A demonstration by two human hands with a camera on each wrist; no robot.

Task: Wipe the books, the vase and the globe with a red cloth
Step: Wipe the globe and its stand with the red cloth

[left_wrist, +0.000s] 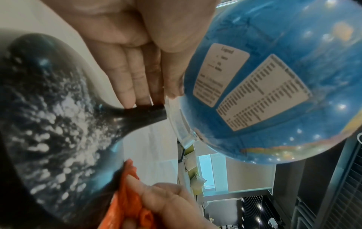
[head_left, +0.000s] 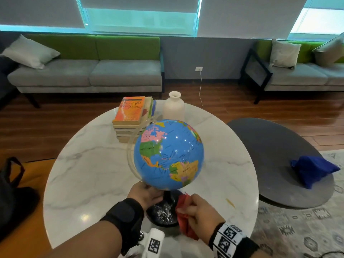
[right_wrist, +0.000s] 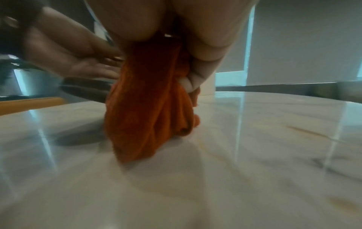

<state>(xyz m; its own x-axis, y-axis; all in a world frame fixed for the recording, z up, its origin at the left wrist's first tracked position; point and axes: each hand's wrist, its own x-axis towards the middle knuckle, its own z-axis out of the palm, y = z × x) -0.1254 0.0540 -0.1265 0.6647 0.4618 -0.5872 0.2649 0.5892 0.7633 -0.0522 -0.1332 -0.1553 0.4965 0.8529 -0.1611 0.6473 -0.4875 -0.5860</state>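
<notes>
My left hand (head_left: 147, 194) flat on globe (head_left: 168, 154) stem, right hand (head_left: 202, 213) squeezing red cloth (head_left: 183, 211) by globe base; how much wiped, can't tell.

Left hand (left_wrist: 137, 51) fingers straight against the globe (left_wrist: 274, 77) stem; right hand (left_wrist: 166, 201) bunches red cloth (left_wrist: 131, 199).

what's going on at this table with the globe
A person is cleaning things on a round marble table. Their left hand steadies the globe at the neck of its black stand, straight fingers against it. Their right hand grips a bunched red cloth beside the stand's base. A stack of books and a white vase stand behind the globe.
</notes>
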